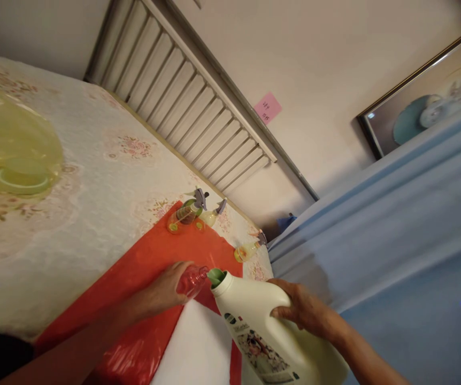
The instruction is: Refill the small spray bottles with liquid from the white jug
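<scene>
My left hand [176, 283] is wrapped round a small clear bottle [193, 282] that looks pinkish against the red sheet. The bottle is tilted, its open neck close to the green spout [215, 276] of a large white detergent jug [250, 315]. My right hand [302, 307] grips the jug by its handle and holds it tipped towards the bottle. Whether liquid is flowing between them I cannot tell. Beneath both hands lies a shiny red plastic sheet [142, 267], with a white patch [194, 342] below the bottle.
Spray bottles with grey trigger heads [186, 214] stand past the red sheet, another spray bottle [246, 251] to their right. A translucent yellow basin [17, 133] sits on the floral tablecloth [94, 224] at left. Behind are a radiator [190, 96] and a blue-draped surface [394, 224].
</scene>
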`<state>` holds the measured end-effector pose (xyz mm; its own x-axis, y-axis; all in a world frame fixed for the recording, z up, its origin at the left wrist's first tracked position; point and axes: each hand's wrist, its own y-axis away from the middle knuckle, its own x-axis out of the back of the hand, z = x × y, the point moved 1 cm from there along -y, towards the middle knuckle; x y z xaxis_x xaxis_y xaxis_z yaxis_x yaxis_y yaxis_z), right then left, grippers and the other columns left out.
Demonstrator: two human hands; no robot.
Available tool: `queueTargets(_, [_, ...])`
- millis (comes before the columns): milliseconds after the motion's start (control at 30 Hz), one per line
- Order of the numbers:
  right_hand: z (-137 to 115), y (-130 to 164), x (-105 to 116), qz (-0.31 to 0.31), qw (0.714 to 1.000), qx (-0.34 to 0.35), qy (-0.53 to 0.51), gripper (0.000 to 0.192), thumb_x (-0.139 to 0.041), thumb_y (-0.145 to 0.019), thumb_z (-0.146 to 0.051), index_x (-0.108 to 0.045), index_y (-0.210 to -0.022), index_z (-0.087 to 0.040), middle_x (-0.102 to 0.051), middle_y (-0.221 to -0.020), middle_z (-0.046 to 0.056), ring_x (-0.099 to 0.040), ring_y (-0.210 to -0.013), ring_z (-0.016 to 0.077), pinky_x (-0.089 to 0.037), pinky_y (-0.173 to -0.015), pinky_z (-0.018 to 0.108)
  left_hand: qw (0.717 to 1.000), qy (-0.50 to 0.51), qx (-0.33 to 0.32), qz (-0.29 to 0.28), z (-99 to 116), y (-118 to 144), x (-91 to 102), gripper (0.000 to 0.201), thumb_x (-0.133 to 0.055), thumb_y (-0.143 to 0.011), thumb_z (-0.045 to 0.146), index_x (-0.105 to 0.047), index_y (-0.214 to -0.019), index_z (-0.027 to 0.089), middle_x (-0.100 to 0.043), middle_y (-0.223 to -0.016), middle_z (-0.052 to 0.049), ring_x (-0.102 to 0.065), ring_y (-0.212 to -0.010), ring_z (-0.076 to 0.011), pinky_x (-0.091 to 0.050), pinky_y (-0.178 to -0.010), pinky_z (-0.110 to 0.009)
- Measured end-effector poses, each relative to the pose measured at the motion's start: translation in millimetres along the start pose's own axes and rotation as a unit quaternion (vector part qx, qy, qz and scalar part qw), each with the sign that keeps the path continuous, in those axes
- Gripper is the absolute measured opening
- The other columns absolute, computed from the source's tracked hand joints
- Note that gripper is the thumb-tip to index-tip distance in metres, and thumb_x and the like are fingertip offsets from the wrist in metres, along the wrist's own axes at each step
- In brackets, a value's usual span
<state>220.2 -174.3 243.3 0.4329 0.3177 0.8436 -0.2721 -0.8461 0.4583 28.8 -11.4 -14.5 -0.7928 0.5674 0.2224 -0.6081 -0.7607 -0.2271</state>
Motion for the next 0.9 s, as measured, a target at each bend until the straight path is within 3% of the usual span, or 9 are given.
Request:
queueTargets(233, [-0.1,-0.1,0.0,-0.001,1.000,-0.002,0.003,0.053,-0.071,-0.082,-0.047,-0.059,-0.126,-0.020,-0.069,-0.091,0.004,-0.052,-0.056,0.0098,-0.039,-0.042,0.018,1.000,-0.002,0.000,0.003,0.7,0.5,-0.7,0.064,-0.068,-0.065,0.041,-0.053,-0.125,0.027,-0.063,-0.130,-0.013,-0.056,-0.126,-0.0367,-0.046,-0.108,-0.047])
queueTargets(400, [-2.6,1.0,0.4,0.001,1.000,-0.003,0.001,0.052,-0.071,-0.081,-0.049,-0.060,-0.124,-0.021,-0.070,-0.092,0.004,-0.053,-0.058,0.0108,-0.039,-0.042,0.018,1.000,-0.005,-0.002,0.005,2.1,1.7,0.6,0.061,-0.068,-0.066,0.040,-0.054,-0.125,0.028,-0.065,-0.129,-0.011,-0.056,-0.126,-0.0363,-0.045,-0.108,-0.047])
queueTargets(567, [0.4,-0.1,0.4,0.000,1.000,0.000,-0.004,0.052,-0.073,-0.081,-0.047,-0.060,-0.125,-0.021,-0.070,-0.093,0.003,-0.054,-0.058,0.0103,-0.040,-0.041,0.017,1.000,-0.008,0.003,0.002,3.6,0.8,0.3,0.065,-0.065,-0.068,0.044,-0.054,-0.127,0.019,-0.063,-0.132,-0.016,-0.055,-0.126,-0.0369,-0.045,-0.108,-0.045])
queueTargets(767, [3.1,-1.0,0.8,0.001,1.000,0.009,0.001,0.053,-0.071,-0.082,-0.045,-0.059,-0.128,-0.021,-0.070,-0.095,0.004,-0.055,-0.060,0.0109,-0.040,-0.040,0.016,1.000,-0.009,0.006,0.002,1.1,-0.7,-1.0,0.061,-0.067,-0.066,0.046,-0.053,-0.124,0.031,-0.064,-0.130,-0.009,-0.055,-0.126,-0.0350,-0.044,-0.109,-0.046])
queueTargets(900, [1.2,-1.0,1.0,-0.002,1.000,0.006,-0.003,0.054,-0.072,-0.082,-0.046,-0.059,-0.128,-0.021,-0.070,-0.095,0.005,-0.054,-0.059,0.0104,-0.039,-0.040,0.016,1.000,-0.008,-0.002,0.003,1.6,0.4,-0.5,0.061,-0.066,-0.067,0.045,-0.053,-0.124,0.028,-0.064,-0.130,-0.011,-0.056,-0.124,-0.0342,-0.045,-0.108,-0.046])
